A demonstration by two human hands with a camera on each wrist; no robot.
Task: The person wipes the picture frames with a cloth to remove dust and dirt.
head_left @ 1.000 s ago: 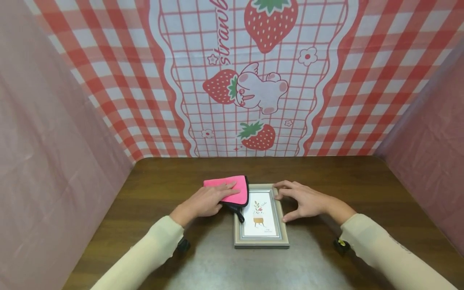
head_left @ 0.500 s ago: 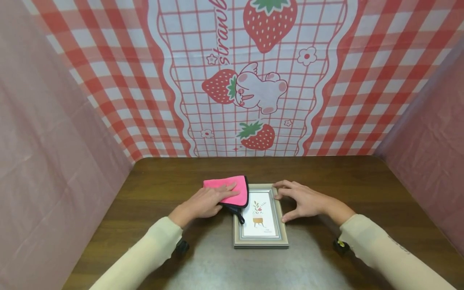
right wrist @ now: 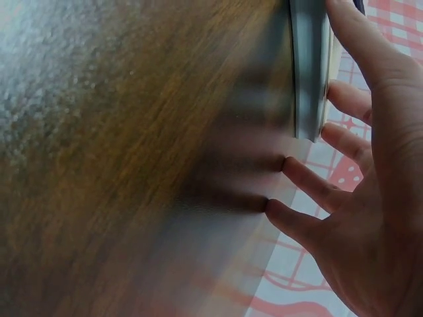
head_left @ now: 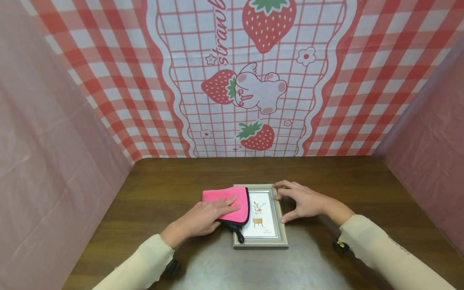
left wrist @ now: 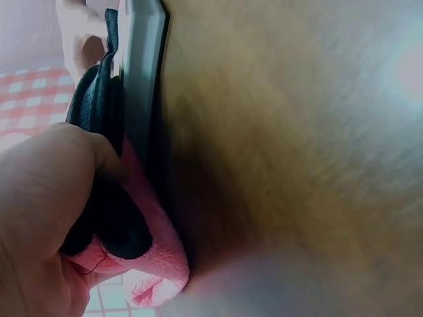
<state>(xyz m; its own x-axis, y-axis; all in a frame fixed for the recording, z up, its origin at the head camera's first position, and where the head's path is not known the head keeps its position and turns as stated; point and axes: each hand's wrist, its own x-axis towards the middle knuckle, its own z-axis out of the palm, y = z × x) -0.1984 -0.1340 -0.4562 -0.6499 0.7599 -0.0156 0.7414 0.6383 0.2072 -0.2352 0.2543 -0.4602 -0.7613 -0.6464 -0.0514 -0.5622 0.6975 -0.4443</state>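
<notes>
A silver and beige picture frame (head_left: 282,233) lies flat on the table, with a small drawing of a plant on a stool inside. My left hand (head_left: 199,217) holds a folded pink cloth (head_left: 232,217) with black trim over the frame's left part, fingers stretched across its top. In the left wrist view the thumb bends against the black underside of the cloth (left wrist: 158,251). At the frame's right side, my right hand (head_left: 306,201) steadies it with spread, bent fingers at the upper corner and the thumb lower down. Two fingertips (right wrist: 274,206) rest beside it in the right wrist view.
The brown wooden table (head_left: 163,173) meets a red-checked strawberry curtain (head_left: 257,137) at its back edge. Pink fabric hangs at the left (head_left: 65,141) and right (head_left: 431,141). A black loop (head_left: 239,237) sticks out from the cloth.
My left hand has slid the pink cloth down the frame, toward my body, uncovering its upper left corner. My right hand and the frame stay in place.
</notes>
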